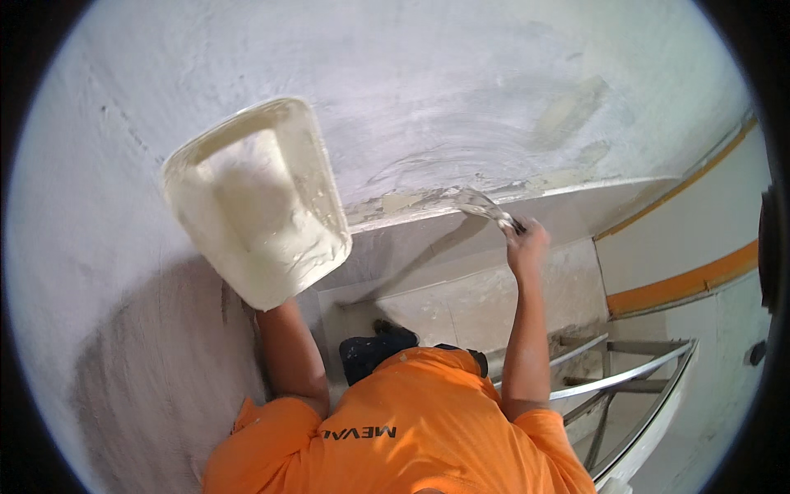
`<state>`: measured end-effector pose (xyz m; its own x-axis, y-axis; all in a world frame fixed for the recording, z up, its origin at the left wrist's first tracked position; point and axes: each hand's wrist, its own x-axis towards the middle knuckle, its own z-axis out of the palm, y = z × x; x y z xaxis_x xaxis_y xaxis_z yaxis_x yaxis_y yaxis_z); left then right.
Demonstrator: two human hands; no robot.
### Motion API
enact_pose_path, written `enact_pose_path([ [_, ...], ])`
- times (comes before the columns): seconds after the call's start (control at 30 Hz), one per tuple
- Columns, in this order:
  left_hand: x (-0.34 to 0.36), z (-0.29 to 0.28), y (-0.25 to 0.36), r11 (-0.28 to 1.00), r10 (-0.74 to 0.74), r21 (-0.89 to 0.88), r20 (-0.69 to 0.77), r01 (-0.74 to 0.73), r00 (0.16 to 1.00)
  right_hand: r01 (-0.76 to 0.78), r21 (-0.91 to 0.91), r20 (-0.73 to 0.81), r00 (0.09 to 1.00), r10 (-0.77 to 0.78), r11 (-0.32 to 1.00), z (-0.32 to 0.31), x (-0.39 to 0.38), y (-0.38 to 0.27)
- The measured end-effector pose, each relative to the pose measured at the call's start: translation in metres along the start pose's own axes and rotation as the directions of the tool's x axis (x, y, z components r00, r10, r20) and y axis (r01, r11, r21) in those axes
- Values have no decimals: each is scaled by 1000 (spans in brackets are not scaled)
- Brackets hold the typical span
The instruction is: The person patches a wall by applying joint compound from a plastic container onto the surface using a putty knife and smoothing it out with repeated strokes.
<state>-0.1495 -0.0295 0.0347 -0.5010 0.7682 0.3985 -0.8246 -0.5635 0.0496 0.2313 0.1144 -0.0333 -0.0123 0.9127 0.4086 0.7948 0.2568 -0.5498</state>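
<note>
One putty knife (485, 207), gripped in your right hand (528, 245), right of the tub (317, 156); left hand hidden, can't tell its grip; tilting could spill filler (280, 235)!

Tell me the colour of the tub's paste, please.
The paste is creamy white, shown in the head view.
</note>
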Motion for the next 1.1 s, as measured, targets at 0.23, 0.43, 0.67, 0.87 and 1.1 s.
enact_pose_path([
  [0.23,-12,-13,3,996,24,82,-86,-17,996,169,145,30,984,-175,975,14,-55,-68],
  [0.43,-9,-20,7,992,40,125,-115,-26,993,286,-1,37,958,-286,958,62,-44,-109],
  [0.67,-3,-26,12,988,23,156,-122,-3,992,-43,73,-58,997,47,996,54,-5,-7],
  [0.87,-11,-38,5,972,-123,187,-122,145,985,-161,189,-109,977,184,969,42,-16,33],
  [1.1,-35,-66,-48,809,-535,230,-90,540,840,-496,188,-271,804,530,848,-11,-31,97],
])
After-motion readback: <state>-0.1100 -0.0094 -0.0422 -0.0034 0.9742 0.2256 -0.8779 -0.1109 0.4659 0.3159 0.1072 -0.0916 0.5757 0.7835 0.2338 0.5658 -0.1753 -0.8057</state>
